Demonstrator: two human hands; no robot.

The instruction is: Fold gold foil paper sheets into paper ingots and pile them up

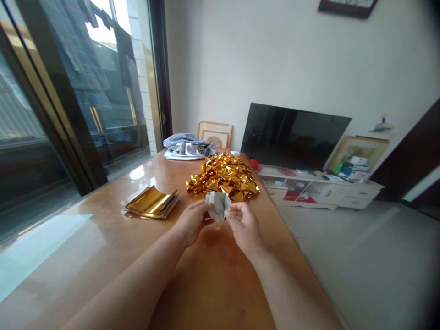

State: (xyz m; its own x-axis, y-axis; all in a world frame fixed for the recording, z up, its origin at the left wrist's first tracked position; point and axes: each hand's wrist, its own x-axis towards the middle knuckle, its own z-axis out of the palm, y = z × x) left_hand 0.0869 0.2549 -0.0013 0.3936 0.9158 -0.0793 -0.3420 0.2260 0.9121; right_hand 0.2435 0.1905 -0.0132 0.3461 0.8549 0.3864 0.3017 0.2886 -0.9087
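A long, glossy wooden table [103, 256] runs beside a dark-framed sliding glass door in a white-walled living room, and its polished top catches the daylight in pale patches. Just above its middle, both hands hold one small folded sheet of paper [218, 205], its white backing turned toward the camera, so it reads as matte and creased instead of shiny. The left hand [190, 222] pinches the sheet's left edge between thumb and fingertips, and the right hand [243, 224] pinches the right edge the same way; a grip at both sides keeps the thin sheet taut and lifted clear of the table, which seems suited to pressing a fold. Just beyond the hands lies a heap of folded gold foil pieces [223, 178], crinkled, angular and highly reflective, piled loosely within easy reach. To the left of the hands sits a stack of flat gold foil sheets [151, 203], their edges curling upward slightly, apart from the heap, so flat and folded sheets stay separate. At the table's far end rests a bundle of grey and white cloth [187, 147], with framed pictures [215, 133] leaning on the wall behind. To the right, a dark television [292, 136] stands on a low white cabinet [319, 189].
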